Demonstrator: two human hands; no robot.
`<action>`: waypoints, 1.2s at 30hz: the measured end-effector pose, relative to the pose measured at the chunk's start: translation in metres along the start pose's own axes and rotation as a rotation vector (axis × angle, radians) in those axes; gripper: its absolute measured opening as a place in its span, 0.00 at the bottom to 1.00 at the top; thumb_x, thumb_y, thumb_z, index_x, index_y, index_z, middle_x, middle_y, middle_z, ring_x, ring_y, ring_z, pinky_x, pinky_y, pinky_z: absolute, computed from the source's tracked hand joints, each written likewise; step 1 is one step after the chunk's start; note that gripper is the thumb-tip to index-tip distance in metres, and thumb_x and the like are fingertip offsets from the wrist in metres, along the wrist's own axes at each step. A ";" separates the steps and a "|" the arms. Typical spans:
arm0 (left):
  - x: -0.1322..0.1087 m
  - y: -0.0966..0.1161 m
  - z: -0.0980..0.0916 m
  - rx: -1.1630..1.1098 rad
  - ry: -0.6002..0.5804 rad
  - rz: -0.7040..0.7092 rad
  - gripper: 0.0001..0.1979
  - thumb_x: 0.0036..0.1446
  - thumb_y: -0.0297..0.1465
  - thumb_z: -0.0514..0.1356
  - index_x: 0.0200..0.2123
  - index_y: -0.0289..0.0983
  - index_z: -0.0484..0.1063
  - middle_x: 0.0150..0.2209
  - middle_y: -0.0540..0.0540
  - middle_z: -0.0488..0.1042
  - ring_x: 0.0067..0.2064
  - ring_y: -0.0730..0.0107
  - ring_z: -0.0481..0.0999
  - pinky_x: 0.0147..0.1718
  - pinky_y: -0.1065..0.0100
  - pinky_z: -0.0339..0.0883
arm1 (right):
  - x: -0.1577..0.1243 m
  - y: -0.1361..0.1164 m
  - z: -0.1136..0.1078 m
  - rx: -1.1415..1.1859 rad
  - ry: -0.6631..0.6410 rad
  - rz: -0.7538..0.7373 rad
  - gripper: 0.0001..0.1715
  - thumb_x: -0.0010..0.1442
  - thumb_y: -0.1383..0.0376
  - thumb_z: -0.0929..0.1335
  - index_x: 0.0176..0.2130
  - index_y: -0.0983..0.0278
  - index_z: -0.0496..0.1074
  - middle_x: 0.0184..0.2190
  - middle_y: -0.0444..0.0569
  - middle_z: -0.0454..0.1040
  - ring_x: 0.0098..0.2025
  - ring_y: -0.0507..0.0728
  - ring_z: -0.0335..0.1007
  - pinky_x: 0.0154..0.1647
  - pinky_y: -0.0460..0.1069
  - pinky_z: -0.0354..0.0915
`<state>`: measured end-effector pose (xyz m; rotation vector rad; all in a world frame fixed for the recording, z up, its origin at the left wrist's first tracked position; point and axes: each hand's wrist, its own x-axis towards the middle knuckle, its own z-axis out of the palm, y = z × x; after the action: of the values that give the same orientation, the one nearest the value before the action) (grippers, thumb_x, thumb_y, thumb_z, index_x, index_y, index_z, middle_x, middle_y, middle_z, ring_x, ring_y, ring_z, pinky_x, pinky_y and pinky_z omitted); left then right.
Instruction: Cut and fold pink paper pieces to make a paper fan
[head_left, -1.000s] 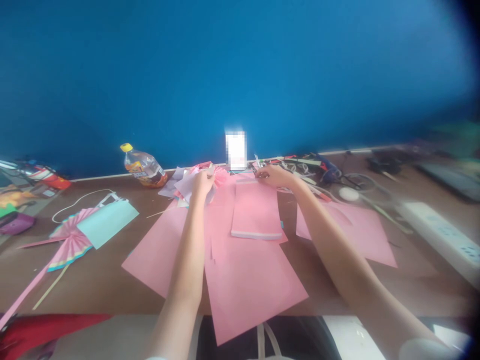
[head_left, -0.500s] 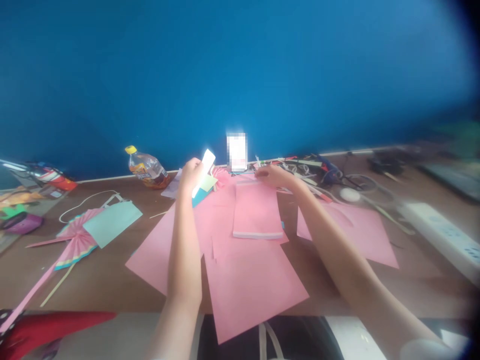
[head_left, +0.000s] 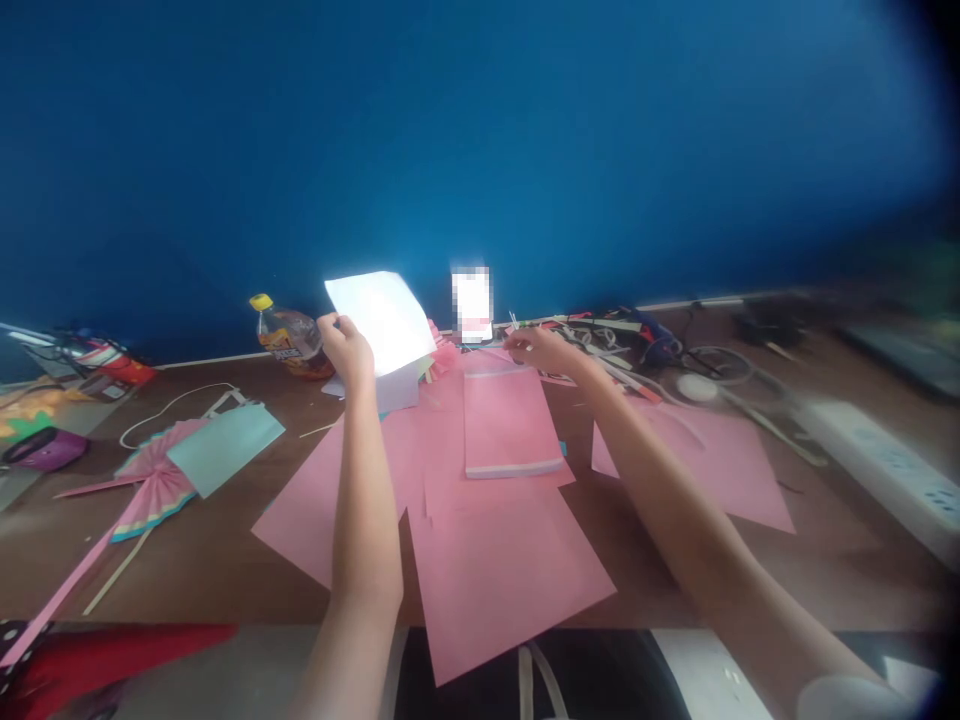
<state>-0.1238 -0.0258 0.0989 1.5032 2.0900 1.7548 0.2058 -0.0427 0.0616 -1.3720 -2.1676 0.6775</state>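
Observation:
My left hand (head_left: 347, 345) grips the left edge of a white sheet of paper (head_left: 382, 318), which is raised and tilted above the back of the table. To its right, my right hand (head_left: 531, 345) has its fingers bent together at the far edge of a folded pink paper (head_left: 512, 420) with a white strip along its near edge. That paper lies on other pink sheets (head_left: 510, 570), one of which hangs over the table's front edge. A pink pleated paper piece (head_left: 444, 352) is partly hidden behind the white sheet.
A yellow-capped bottle (head_left: 289, 340) leans near the wall. At left are a pink paper fan (head_left: 159, 470) and a pale green paper (head_left: 226, 448). A white power strip (head_left: 885, 465), another pink sheet (head_left: 720, 460) and tangled cords (head_left: 720, 362) lie at right.
The white paper has turned from nearly edge-on to a broad face, and my left hand has moved left and slightly down with it. My right hand has shifted slightly left.

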 end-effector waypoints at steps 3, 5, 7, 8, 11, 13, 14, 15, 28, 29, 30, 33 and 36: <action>0.005 -0.024 0.002 -0.046 0.085 -0.166 0.15 0.59 0.26 0.46 0.48 0.32 0.62 0.49 0.35 0.70 0.50 0.64 0.73 0.51 0.65 0.65 | 0.001 0.003 0.001 0.013 -0.019 -0.015 0.13 0.57 0.65 0.65 0.41 0.64 0.75 0.41 0.51 0.77 0.41 0.56 0.71 0.40 0.46 0.63; 0.005 -0.041 0.000 -0.021 0.080 -0.259 0.19 0.56 0.24 0.47 0.51 0.31 0.62 0.49 0.34 0.71 0.50 0.63 0.73 0.52 0.62 0.65 | 0.001 0.006 0.001 0.019 -0.029 -0.012 0.13 0.57 0.65 0.64 0.42 0.64 0.75 0.42 0.51 0.77 0.42 0.56 0.71 0.41 0.46 0.64; 0.002 -0.052 -0.003 0.021 0.086 -0.268 0.25 0.53 0.20 0.47 0.55 0.31 0.59 0.49 0.34 0.72 0.52 0.62 0.73 0.53 0.60 0.64 | 0.001 0.008 0.000 0.017 -0.033 -0.008 0.14 0.57 0.65 0.64 0.42 0.63 0.75 0.43 0.50 0.77 0.42 0.56 0.72 0.41 0.46 0.64; -0.001 -0.055 -0.005 0.038 0.102 -0.234 0.28 0.51 0.19 0.48 0.57 0.31 0.57 0.50 0.33 0.71 0.53 0.61 0.72 0.54 0.59 0.64 | 0.001 0.010 0.000 0.013 -0.032 -0.005 0.14 0.57 0.65 0.64 0.42 0.63 0.75 0.42 0.50 0.77 0.41 0.55 0.72 0.41 0.46 0.64; -0.013 -0.049 0.001 0.227 0.149 -0.052 0.29 0.47 0.19 0.52 0.56 0.33 0.61 0.56 0.32 0.66 0.59 0.52 0.64 0.58 0.52 0.57 | 0.001 0.011 0.000 -0.004 -0.018 0.007 0.13 0.57 0.66 0.64 0.41 0.64 0.75 0.41 0.50 0.77 0.41 0.55 0.72 0.42 0.47 0.63; -0.022 -0.039 0.014 0.270 -0.087 0.189 0.21 0.49 0.21 0.53 0.48 0.35 0.69 0.52 0.37 0.70 0.58 0.55 0.65 0.59 0.56 0.56 | 0.001 0.010 0.000 -0.008 -0.011 0.003 0.13 0.57 0.66 0.64 0.41 0.64 0.75 0.41 0.50 0.77 0.40 0.55 0.72 0.42 0.47 0.63; -0.027 -0.034 0.022 0.265 -0.255 0.301 0.17 0.50 0.22 0.52 0.44 0.37 0.71 0.50 0.40 0.72 0.56 0.58 0.67 0.59 0.59 0.57 | 0.001 0.009 -0.001 -0.004 -0.012 -0.007 0.13 0.57 0.66 0.64 0.41 0.63 0.75 0.41 0.50 0.77 0.41 0.55 0.72 0.42 0.47 0.63; -0.031 -0.030 0.030 0.258 -0.427 0.391 0.15 0.52 0.24 0.52 0.42 0.38 0.72 0.48 0.41 0.73 0.54 0.60 0.68 0.57 0.61 0.59 | 0.000 0.007 -0.001 0.003 -0.017 -0.018 0.14 0.56 0.66 0.64 0.41 0.63 0.75 0.41 0.50 0.77 0.41 0.55 0.71 0.42 0.46 0.63; -0.056 -0.023 0.060 0.436 -0.596 0.245 0.08 0.47 0.29 0.60 0.33 0.38 0.75 0.47 0.37 0.71 0.52 0.50 0.68 0.49 0.56 0.65 | -0.003 0.004 -0.005 -0.011 -0.046 -0.027 0.14 0.57 0.66 0.64 0.42 0.64 0.75 0.42 0.52 0.77 0.39 0.55 0.72 0.38 0.45 0.64; -0.056 -0.021 0.060 0.444 -0.592 0.242 0.06 0.46 0.28 0.59 0.30 0.38 0.75 0.46 0.38 0.71 0.52 0.50 0.68 0.49 0.56 0.65 | -0.002 0.005 -0.005 -0.016 -0.050 -0.031 0.14 0.57 0.66 0.64 0.42 0.64 0.75 0.42 0.52 0.77 0.40 0.55 0.72 0.38 0.45 0.65; -0.057 -0.020 0.060 0.454 -0.590 0.240 0.05 0.46 0.27 0.59 0.27 0.38 0.75 0.45 0.38 0.71 0.52 0.50 0.68 0.49 0.56 0.65 | -0.002 0.005 -0.005 -0.023 -0.054 -0.027 0.15 0.57 0.66 0.64 0.42 0.64 0.75 0.42 0.52 0.77 0.41 0.56 0.72 0.39 0.46 0.65; -0.058 -0.016 0.060 0.493 -0.598 0.220 0.02 0.42 0.27 0.61 0.22 0.37 0.75 0.46 0.37 0.71 0.51 0.49 0.69 0.46 0.56 0.66 | -0.004 0.001 -0.007 -0.034 -0.066 0.010 0.15 0.56 0.65 0.65 0.43 0.63 0.75 0.43 0.52 0.77 0.39 0.56 0.73 0.40 0.47 0.65; -0.059 -0.015 0.060 0.529 -0.613 0.194 0.02 0.40 0.28 0.63 0.22 0.36 0.75 0.46 0.36 0.71 0.49 0.48 0.69 0.43 0.56 0.68 | -0.005 -0.001 -0.008 -0.036 -0.072 0.030 0.15 0.56 0.65 0.65 0.43 0.63 0.75 0.43 0.52 0.77 0.37 0.55 0.72 0.40 0.47 0.65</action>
<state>-0.0685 -0.0190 0.0344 2.0760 2.1798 0.6156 0.2125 -0.0466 0.0675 -1.4217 -2.2293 0.7128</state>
